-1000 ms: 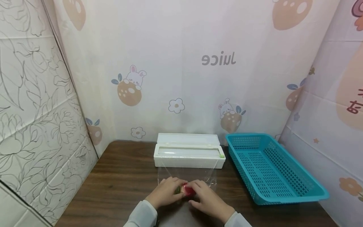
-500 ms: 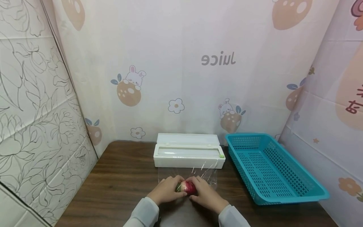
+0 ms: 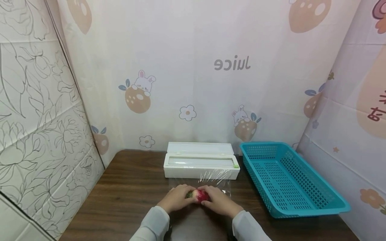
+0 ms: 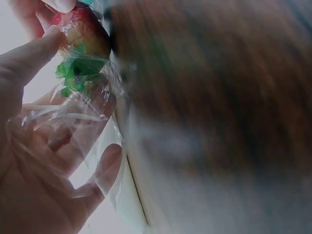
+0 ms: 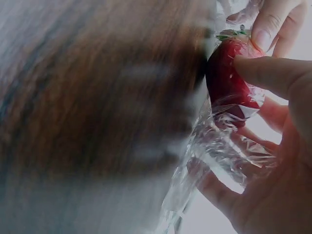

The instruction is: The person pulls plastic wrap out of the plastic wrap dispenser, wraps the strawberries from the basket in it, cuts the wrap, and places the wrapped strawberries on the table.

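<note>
Red fruit (image 3: pixel 199 195) edged toward the white box (image 3: pixel 202 172) as the clear film (image 3: pixel 214 174) creased

Over the last second, both hands and the fruit between them had shifted a little farther from the person, closing some of the gap to the box. The film, smoother a second earlier, had gathered into bright, fanned creases across the right part of the box front. The hands had also drawn closer together.

The fruit lay low over the middle of the tabletop (image 3: pixel 132 187), in front of the box, its leafy top (image 4: pixel 80 68) toward the left hand (image 3: pixel 178 197) and its red end toward the right hand (image 3: pixel 218 200). Each hand held the fruit between a thumb on the near side and fingers beyond it; the outer fingers were spread among loose film in the wrist views. Film lay over the fruit's skin and bunched past both ends.

For the film-work, the shift looked like a forward roll that took up slack, though the pictures could not settle whether the fruit was turning or merely sliding. The covering seemed partly done, with loose film left at both ends. Whether the film was cut from the box could not be told. The teal basket (image 3: pixel 313 212) stood in the same place, well apart from the hands.
</note>
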`<state>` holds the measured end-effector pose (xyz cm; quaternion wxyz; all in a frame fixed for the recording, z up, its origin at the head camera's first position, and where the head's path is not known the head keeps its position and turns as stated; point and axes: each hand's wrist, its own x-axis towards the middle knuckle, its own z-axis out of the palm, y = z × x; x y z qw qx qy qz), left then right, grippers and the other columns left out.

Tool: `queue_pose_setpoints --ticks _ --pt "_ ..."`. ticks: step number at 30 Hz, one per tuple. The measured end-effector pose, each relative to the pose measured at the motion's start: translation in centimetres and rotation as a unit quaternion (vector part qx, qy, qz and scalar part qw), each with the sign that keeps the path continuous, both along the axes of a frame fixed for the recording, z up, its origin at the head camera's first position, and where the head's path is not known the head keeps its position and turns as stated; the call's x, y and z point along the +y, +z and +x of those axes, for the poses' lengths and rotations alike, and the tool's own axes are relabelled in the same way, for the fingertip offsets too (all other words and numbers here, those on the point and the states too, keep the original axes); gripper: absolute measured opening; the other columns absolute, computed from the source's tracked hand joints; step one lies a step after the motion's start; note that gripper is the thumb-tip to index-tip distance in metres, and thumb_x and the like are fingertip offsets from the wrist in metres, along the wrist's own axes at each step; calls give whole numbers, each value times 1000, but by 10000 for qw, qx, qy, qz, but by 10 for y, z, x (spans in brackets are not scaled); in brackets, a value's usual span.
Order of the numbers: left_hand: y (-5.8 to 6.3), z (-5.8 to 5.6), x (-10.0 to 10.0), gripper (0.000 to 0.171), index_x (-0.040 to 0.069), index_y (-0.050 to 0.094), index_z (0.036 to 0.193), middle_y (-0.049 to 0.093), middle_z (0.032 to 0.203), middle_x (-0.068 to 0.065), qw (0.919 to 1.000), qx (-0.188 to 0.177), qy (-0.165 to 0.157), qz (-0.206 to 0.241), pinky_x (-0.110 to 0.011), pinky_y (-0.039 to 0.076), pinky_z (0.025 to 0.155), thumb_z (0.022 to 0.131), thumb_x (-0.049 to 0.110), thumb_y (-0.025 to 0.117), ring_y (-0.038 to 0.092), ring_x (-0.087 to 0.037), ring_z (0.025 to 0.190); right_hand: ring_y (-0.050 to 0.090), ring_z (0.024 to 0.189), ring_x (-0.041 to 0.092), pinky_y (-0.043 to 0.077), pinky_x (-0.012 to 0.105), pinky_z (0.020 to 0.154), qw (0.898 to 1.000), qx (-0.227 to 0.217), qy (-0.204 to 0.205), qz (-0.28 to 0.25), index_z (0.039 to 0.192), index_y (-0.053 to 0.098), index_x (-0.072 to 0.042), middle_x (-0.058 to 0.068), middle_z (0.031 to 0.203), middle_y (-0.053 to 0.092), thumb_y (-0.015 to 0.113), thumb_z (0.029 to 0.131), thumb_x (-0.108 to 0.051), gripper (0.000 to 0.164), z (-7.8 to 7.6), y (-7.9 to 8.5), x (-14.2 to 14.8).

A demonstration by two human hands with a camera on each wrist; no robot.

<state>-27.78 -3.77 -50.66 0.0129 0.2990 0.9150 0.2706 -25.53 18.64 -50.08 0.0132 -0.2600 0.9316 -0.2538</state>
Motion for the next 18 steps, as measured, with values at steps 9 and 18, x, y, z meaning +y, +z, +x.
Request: queue_pose_setpoints --ticks 9,18 --pt "-10 -11 -4 36 21 64 115 71 115 0 9986 -242 70 456 -44 54 88 97 52 61 67 -19 105 62 101 20 54 45 88 9979 -202 -277 -550 131 52 -3 8 116 62 68 97 -30 46 -4 -2 2" --pt "-5 -18 -2 32 18 76 117 71 110 4 9985 412 106 347 -47 53 89 99 41 62 65 -16 107 58 91 13 53 41 81 9952 -186 -732 -624 117 56 -12 0 105 63 65 98 -35 31 -13 -9 4"
